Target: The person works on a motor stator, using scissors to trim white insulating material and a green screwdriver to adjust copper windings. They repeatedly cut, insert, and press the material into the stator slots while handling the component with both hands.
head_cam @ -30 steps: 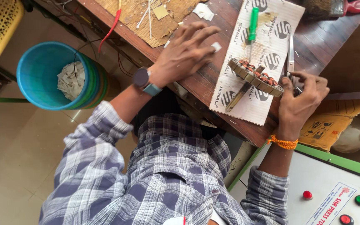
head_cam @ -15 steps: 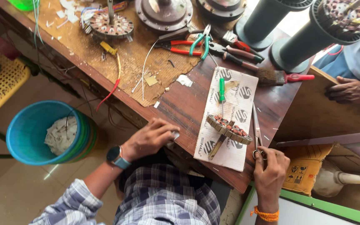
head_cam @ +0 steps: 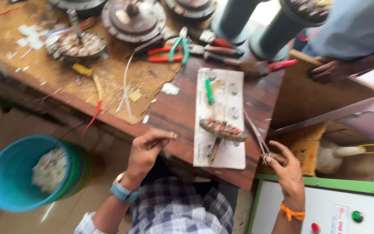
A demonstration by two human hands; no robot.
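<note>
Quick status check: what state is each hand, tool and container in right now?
Left hand: at the wooden bench edge, fingers pinched; what it pinches, cannot tell.
Right hand: gripping the steel scissors by the handles.
Wound copper coil stator: lying on the white printed sheet.
Green-handled screwdriver: lying loose on that sheet.
Blue plastic bucket: upright, holding white scraps.

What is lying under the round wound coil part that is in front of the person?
The wound coil part rests on a white printed sheet on the wooden table. The sheet's surface directly beneath it is covered.
</note>
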